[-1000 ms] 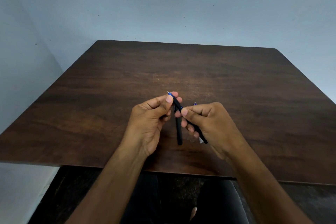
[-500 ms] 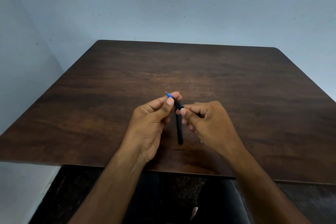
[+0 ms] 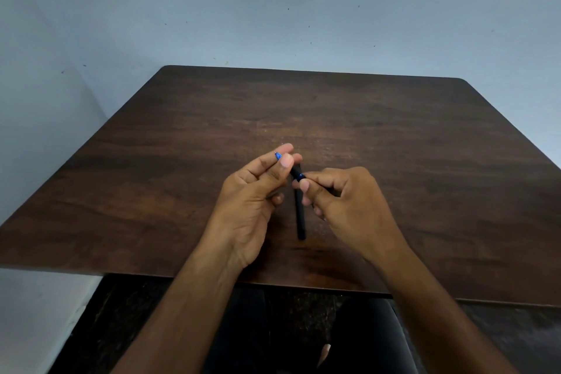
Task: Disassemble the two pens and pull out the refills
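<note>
A dark brown wooden worktop (image 3: 394, 161) spreads wide and bare around both hands, its near edge just under the wrists. The left hand (image 3: 252, 200) pinches the blue-tipped black pen piece (image 3: 293, 170) near its tip; the right hand's (image 3: 349, 206) curled fingers (image 3: 305, 185) grip its other end, seemingly to steady it. A slim black pen barrel (image 3: 300, 215) lies on the worktop between them.

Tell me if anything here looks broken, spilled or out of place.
Nothing looks spilled or damaged. The one oddity: the pen seems to be in pieces. The left hand and right hand pinch a short black part with a blue tip, while a separate black tube lies between them on the wooden table.
</note>
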Tool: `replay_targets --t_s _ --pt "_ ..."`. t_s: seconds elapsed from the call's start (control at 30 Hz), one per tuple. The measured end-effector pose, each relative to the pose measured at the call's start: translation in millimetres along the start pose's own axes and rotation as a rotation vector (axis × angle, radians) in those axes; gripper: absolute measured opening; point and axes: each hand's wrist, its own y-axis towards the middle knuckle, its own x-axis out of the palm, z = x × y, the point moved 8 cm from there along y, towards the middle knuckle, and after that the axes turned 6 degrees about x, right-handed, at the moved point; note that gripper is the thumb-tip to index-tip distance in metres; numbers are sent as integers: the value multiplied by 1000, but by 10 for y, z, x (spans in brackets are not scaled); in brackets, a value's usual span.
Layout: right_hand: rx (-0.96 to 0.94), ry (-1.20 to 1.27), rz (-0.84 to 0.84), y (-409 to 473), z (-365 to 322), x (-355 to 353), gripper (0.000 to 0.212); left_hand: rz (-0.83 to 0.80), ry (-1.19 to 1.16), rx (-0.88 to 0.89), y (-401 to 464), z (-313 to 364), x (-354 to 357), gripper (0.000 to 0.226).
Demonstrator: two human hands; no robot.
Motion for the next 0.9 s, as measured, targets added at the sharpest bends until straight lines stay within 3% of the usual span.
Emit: replay_targets --t_s 0.1,0.4,0.6,0.7,0.9 --pt "18 -3 -14 4 23 6 22 -49 12 28 -18 34 11 30" --pt "-2 15 -14 -5 -21 30 17 187 -27 50 28 47 -70 31" --pt "4 -18 4 1 -19 9 22 -1 21 -11 2 15 48 46" --pt "12 -7 12 18 1 -14 20 -94 47 20 -39 34 56 35" --pt "24 33 3 16 23 20 21 18 18 54 -21 21 -75 30"
